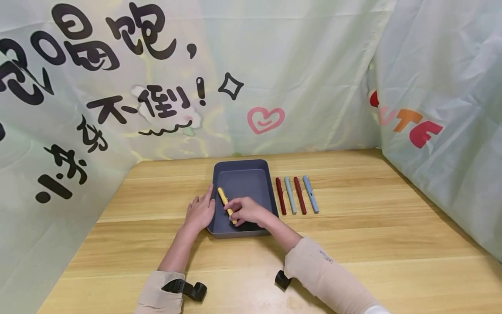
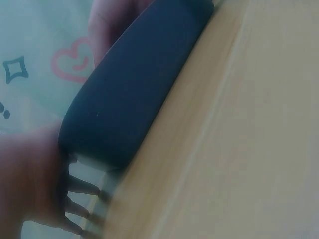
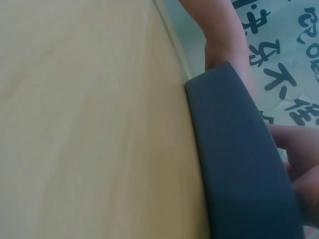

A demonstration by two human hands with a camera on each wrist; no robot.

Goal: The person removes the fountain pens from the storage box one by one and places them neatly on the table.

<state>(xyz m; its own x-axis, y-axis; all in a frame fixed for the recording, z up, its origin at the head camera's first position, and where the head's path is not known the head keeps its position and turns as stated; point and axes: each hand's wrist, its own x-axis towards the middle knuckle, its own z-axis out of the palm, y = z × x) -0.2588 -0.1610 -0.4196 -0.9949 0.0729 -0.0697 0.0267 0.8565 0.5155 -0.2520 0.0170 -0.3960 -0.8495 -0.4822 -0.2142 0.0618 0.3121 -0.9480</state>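
A yellow pen lies slanted in the left part of a dark grey rectangular tray. My right hand reaches over the tray's right side and pinches the pen near its lower end. Fairly straight fingers of my left hand rest against the tray's left wall. In the left wrist view the tray's outer wall hides the pen, with the left hand beside its corner. The right wrist view shows part of the right hand above the rim; the pen is hidden there too.
Right of the tray several pens lie in a row: a dark red pen, a pale blue-green pen, another dark red pen and a blue pen. Printed fabric encloses the wooden table at back and sides.
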